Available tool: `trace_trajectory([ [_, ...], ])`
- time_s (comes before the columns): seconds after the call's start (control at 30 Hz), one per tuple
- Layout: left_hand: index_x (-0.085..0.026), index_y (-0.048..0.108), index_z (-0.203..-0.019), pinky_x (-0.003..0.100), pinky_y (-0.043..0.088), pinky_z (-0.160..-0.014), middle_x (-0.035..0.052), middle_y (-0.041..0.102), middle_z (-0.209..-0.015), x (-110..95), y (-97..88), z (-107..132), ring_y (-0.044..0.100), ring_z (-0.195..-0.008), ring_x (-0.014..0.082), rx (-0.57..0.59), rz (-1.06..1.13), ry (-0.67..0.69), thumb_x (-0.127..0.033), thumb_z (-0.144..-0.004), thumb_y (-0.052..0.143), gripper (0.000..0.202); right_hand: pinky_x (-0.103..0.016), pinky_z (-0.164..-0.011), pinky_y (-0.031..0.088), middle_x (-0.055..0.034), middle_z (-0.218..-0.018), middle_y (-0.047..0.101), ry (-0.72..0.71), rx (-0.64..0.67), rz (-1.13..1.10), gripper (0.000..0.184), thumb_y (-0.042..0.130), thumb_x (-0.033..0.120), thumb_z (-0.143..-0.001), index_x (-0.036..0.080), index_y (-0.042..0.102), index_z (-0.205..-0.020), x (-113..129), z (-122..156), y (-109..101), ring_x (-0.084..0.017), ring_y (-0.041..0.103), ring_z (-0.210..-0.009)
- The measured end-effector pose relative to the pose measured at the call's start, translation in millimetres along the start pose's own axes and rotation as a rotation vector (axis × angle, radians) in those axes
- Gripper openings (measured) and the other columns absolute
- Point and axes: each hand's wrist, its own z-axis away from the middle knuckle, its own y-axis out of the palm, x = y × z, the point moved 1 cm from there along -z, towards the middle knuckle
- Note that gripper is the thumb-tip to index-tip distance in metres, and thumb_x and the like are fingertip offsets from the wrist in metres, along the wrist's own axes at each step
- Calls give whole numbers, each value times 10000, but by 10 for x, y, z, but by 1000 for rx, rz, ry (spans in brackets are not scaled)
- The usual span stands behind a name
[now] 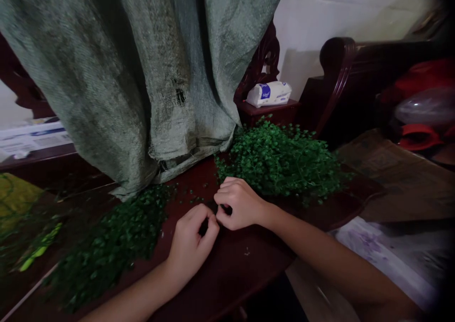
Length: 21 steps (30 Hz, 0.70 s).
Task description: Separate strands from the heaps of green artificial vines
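Over a dark red wooden surface (227,265) my two hands meet, fingertips close together. My left hand (195,232) is closed in a pinch, thumb against forefinger; whatever it may hold is too small to make out. Beside it my right hand (236,203) is curled, also pinching, its contents hidden by the fingers. Just behind my right hand lies a large heap of leafy green sprigs (280,156). A second, darker pile of green leaves (117,241) spreads to the left of my left hand. Small leaf bits are scattered between the two piles.
A grey-green woven sack (135,76) hangs at the back, its lower edge on the table. A tissue pack (270,93) rests on a ledge behind the sprigs. Flattened cardboard (401,175) and a white plastic bag (380,255) lie at right. A yellow-green object (40,248) is at left.
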Motion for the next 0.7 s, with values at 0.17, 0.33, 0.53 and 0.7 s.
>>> trace_trajectory([
  [0.17, -189, 482, -720, 234, 372, -603, -16, 512, -678, -11, 0, -8, 505, -626, 133, 3, 20, -37, -198, -921, 421, 210, -272, -687, 367, 47, -531, 425, 69, -42, -23, 212, 522, 166, -731, 196, 397, -563, -14, -46, -75, -107, 389, -532],
  [0.33, -189, 497, -737, 237, 366, -601, -17, 514, -689, 25, 9, 7, 501, -627, 135, 17, 16, -77, -232, -932, 420, 215, -264, -715, 371, 51, -572, 452, 125, 0, -50, 153, 550, 183, -804, 184, 488, -663, -28, -68, -87, -101, 418, -543],
  [0.53, -192, 503, -748, 239, 371, -613, -18, 523, -698, 32, 18, -9, 507, -635, 138, 30, 28, -100, -245, -935, 417, 213, -251, -729, 389, 67, -568, 457, 161, 34, -63, 57, 552, 135, -813, 186, 568, -833, -33, -59, -61, -103, 425, -532],
  [0.7, -194, 499, -739, 236, 356, -588, -23, 509, -683, 21, 20, -25, 497, -619, 136, 35, 17, -114, -248, -931, 422, 214, -242, -737, 399, 74, -551, 466, 173, 18, -92, 142, 538, 77, -794, 184, 586, -875, -42, -65, -69, -103, 438, -533],
])
